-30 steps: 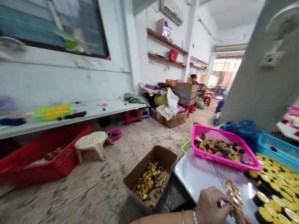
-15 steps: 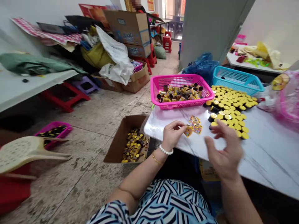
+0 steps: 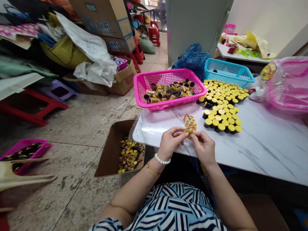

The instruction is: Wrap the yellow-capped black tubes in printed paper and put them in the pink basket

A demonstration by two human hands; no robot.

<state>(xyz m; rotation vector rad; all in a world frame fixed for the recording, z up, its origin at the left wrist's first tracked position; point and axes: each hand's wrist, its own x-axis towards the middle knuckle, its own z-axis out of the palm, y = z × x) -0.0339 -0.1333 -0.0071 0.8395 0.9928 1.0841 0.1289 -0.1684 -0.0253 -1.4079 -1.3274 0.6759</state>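
My left hand, with a pearl bracelet at the wrist, pinches a small yellow printed sticker by its left side. Thumb and fingers of my right hand close on the same sticker from the right. Several more printed stickers lie on the white marbled table just beyond my fingertips. To their right stand many small black tubs with yellow lids, grouped close together. Behind the stickers, a pink basket holds labelled, lidless small tubs.
A blue basket and a blue plastic bag sit at the table's back. At right is a plastic-wrapped pink basket. On the floor left of the table, a cardboard box contains finished-looking yellow-lidded tubs.
My right hand has come from above the lidded tubs to meet my left hand at the sticker, closing its fingers there. The camera view has swung to the right.
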